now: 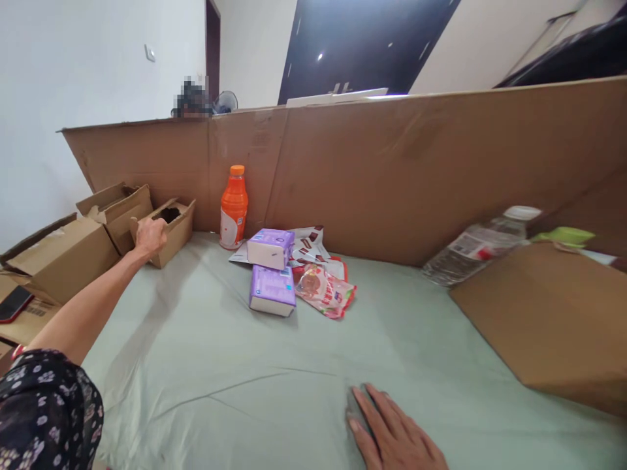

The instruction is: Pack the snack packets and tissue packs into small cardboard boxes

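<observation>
My left hand reaches far out to the left and grips the near rim of a small open cardboard box. My right hand lies flat on the pale green sheet at the bottom, fingers stretched out, holding nothing. In the middle lie two purple tissue packs, one leaning on the other. Beside them are a red snack pouch and a brown-and-white wrapper. An orange drink bottle stands upright behind them.
A tall cardboard wall runs across the back. Larger open boxes stand at the left, with a phone on one. A flat cardboard sheet lies at the right, a clear water bottle tilted beside it. A person's head shows behind the wall.
</observation>
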`<state>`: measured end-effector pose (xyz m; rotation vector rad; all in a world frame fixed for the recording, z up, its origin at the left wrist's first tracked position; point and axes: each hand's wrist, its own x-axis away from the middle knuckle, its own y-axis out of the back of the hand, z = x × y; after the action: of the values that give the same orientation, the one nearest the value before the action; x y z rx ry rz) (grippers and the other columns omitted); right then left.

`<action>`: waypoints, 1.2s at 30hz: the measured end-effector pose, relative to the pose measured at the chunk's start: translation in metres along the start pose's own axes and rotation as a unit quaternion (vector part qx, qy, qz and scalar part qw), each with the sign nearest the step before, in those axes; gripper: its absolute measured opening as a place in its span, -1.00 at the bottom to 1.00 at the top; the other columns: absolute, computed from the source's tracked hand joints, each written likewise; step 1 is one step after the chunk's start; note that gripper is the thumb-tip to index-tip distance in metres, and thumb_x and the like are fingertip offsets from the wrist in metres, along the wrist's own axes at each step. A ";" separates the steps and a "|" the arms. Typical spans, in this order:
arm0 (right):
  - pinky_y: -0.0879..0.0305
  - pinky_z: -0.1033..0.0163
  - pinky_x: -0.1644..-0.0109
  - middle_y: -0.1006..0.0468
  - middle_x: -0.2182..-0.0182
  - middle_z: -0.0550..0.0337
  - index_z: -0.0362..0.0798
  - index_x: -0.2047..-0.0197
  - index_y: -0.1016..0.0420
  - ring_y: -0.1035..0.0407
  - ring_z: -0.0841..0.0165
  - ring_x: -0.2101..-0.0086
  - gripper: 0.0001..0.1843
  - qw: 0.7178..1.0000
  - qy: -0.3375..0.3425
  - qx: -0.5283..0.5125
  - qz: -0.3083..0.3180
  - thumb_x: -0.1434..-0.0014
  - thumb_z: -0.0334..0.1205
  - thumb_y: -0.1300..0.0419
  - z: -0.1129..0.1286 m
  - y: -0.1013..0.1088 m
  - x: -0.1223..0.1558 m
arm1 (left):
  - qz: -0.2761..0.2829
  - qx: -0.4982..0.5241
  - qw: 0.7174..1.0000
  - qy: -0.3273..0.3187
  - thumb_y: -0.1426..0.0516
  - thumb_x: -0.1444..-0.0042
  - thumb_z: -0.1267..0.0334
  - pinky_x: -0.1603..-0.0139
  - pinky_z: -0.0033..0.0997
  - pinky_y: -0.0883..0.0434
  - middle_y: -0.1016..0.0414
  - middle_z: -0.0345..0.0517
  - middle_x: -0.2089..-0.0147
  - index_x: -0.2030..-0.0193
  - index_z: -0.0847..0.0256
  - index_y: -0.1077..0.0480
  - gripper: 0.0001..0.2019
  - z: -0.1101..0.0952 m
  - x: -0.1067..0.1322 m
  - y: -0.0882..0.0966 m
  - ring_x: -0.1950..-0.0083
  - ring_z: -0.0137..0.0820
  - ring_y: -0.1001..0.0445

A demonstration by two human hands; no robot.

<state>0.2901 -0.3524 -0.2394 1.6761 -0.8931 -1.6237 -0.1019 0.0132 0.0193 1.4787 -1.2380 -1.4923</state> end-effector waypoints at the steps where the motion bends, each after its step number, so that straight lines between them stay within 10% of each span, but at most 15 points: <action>1: -0.36 -0.11 -0.14 -0.53 -0.19 -0.11 -0.03 -0.23 -0.41 -0.44 0.03 -0.14 -0.53 1.000 -0.005 0.003 -0.001 -0.38 -0.15 0.10 0.000 0.001 -0.002 | 0.007 0.008 1.000 -0.022 -0.20 -0.35 0.13 -0.10 -0.02 -0.53 -0.48 0.03 -0.17 -0.15 0.23 -0.42 -0.68 -0.003 0.010 0.004 -0.10 -0.20 -0.52; 12: -0.38 0.01 -0.12 -0.59 -0.12 -0.03 -0.05 -0.10 -0.55 -0.47 0.12 -0.09 -0.53 0.999 -0.049 -0.004 0.013 -0.43 -0.08 0.12 0.009 0.014 -0.013 | 0.055 0.160 0.914 -0.370 -0.01 -0.29 0.40 0.02 -0.20 -0.49 -0.57 -0.08 0.23 0.19 0.15 -0.46 -0.80 -0.040 0.197 0.073 0.12 -0.26 -0.50; 21: -0.35 -0.10 -0.20 -0.55 -0.18 -0.09 -0.05 -0.09 -0.58 -0.41 0.06 -0.18 -0.48 0.978 -0.140 -0.144 0.056 -0.39 0.05 0.06 0.005 0.018 -0.011 | 0.098 0.214 0.863 -0.448 -0.02 -0.22 0.57 -0.23 -0.11 -0.47 -0.59 -0.15 0.22 0.12 0.07 -0.44 -0.69 -0.050 0.261 0.106 -0.05 -0.26 -0.51; 25: -0.26 -0.16 -0.31 -0.56 -0.18 -0.09 -0.03 -0.04 -0.61 -0.39 0.03 -0.21 -0.40 0.915 -0.219 -0.326 0.086 -0.31 0.25 -0.01 0.011 0.031 -0.020 | 0.071 0.235 0.857 -0.452 -0.03 -0.17 0.59 -0.24 -0.09 -0.46 -0.61 -0.17 0.24 0.13 0.09 -0.44 -0.68 -0.053 0.271 0.100 -0.02 -0.27 -0.52; 30: -0.17 -0.08 -0.40 -0.49 -0.26 0.04 0.09 -0.20 -0.53 -0.32 0.05 -0.28 -0.34 0.774 -0.291 -0.545 0.139 -0.26 0.34 -0.10 0.042 0.061 -0.055 | 0.000 0.228 0.863 -0.450 -0.06 -0.11 0.58 -0.29 0.00 -0.41 -0.62 -0.09 0.13 0.17 0.15 -0.43 -0.73 -0.055 0.280 0.089 -0.14 -0.20 -0.49; 36: -0.44 0.03 -0.16 -0.65 -0.06 0.08 0.08 -0.13 -0.58 -0.49 0.05 -0.08 -0.33 0.677 -0.301 -0.662 0.113 -0.22 0.39 -0.11 0.077 0.067 -0.103 | -0.091 0.295 0.871 -0.382 -0.10 -0.05 0.54 -0.27 0.05 -0.42 -0.59 -0.03 0.07 0.20 0.17 -0.42 -0.76 -0.068 0.300 0.071 -0.18 -0.17 -0.47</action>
<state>0.2095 -0.3050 -0.1286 -0.0036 0.0266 -1.8473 -0.0797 -0.3005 -0.0045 1.4169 -2.2367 -2.0477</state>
